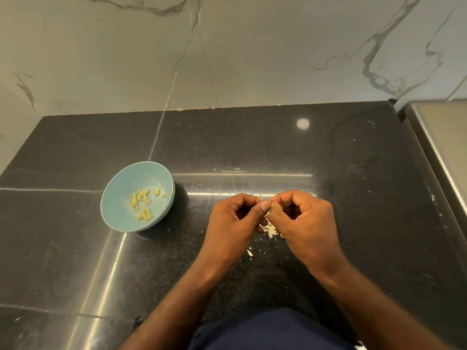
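Forearms (182,294) converge | left hand (231,224), right hand (302,221) curled | both pinching small pale piece (270,204)

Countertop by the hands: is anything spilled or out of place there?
Only pale husk scraps, strewn on the black countertop under the left hand and right hand, which pinch a tiny piece between them. It looks like peeling litter. The blue bowl stands upright, its yellowish pieces inside.

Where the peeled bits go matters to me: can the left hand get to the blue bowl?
Probably yes: the bowl sits just left of the left hand, only bare counter between them, though it and the right hand pinch a small piece.
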Motion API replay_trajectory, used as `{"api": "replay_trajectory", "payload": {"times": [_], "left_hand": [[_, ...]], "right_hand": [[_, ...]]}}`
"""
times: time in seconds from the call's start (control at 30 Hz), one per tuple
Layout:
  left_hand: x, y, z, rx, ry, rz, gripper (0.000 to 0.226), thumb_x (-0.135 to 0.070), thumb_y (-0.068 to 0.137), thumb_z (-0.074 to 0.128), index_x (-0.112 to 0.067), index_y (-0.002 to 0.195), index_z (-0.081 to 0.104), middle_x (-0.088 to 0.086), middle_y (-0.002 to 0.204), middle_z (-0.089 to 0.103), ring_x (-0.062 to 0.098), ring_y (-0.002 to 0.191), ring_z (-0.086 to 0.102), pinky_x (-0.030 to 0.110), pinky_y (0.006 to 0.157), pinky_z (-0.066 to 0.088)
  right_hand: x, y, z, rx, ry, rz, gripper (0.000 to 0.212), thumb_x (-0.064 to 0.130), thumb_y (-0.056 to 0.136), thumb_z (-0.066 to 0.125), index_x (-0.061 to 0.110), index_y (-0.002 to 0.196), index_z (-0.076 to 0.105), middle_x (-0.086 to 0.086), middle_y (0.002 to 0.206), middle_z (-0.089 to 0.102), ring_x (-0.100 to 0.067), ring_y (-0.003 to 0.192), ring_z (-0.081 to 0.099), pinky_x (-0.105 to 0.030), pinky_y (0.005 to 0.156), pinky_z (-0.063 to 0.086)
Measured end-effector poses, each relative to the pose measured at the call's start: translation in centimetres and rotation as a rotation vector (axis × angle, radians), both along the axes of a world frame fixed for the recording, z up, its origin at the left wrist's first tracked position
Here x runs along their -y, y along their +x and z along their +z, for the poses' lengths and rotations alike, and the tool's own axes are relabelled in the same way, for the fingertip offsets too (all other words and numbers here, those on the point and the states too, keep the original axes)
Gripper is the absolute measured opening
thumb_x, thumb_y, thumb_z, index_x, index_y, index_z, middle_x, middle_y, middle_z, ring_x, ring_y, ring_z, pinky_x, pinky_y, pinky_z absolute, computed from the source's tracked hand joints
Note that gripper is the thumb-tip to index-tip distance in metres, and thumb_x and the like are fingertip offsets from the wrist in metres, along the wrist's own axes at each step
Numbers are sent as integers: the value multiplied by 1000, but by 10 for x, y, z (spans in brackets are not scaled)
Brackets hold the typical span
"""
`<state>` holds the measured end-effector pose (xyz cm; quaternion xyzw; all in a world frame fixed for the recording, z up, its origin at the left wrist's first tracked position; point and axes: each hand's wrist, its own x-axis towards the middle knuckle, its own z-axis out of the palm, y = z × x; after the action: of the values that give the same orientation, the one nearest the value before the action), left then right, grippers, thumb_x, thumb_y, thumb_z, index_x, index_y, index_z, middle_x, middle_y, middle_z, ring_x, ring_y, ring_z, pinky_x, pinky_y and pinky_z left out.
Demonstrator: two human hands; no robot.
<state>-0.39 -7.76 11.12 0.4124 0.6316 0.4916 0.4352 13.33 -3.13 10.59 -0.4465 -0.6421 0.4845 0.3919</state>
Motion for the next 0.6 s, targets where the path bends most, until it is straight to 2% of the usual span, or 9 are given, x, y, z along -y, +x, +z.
{"api": "replay_trajectory", "payload": {"times": [0.07, 0.2, 0.27, 0.4, 0.6], "left_hand": [[1, 0, -1, -93, 26, -3, 4, -12, 92, 68, -11, 92, 71, 3, 75, 71, 7, 65, 65, 19, 60, 52], [5, -5, -4, -265, 73, -46, 18, -12, 93, 67, -27, 84, 67, -7, 70, 67, 6, 64, 61, 21, 60, 52], [7, -5, -5, -287, 78, -67, 17, -13, 93, 66, -27, 84, 66, -7, 70, 66, 10, 64, 61, 27, 59, 54], [10, -2, -7, -279, 93, -64, 16, -10, 94, 65, -23, 83, 66, -1, 69, 66, 22, 65, 61, 40, 60, 53], [10, 0, -6, -156, 53, -64, 12, -7, 95, 63, -15, 88, 69, -4, 71, 68, 7, 66, 63, 20, 61, 52]], "right_hand": [[1, -2, -1, 24, 19, 2, 10, 9, 86, 74, 14, 79, 71, 11, 66, 68, -8, 56, 63, -16, 52, 48], [6, -4, -1, -15, -86, -18, 12, 8, 84, 75, 13, 75, 69, 4, 64, 70, -13, 54, 65, -28, 52, 55], [8, -3, -1, -47, -149, -27, 11, 9, 84, 76, 10, 76, 68, -3, 65, 71, -18, 55, 68, -28, 51, 56], [10, -3, -2, -148, -305, -52, 11, 5, 82, 76, 2, 77, 67, -10, 63, 69, -18, 53, 66, -26, 48, 53], [8, -4, -1, -274, -491, -65, 13, -1, 88, 66, 1, 76, 63, -9, 58, 63, -16, 49, 60, -26, 44, 49]]}}
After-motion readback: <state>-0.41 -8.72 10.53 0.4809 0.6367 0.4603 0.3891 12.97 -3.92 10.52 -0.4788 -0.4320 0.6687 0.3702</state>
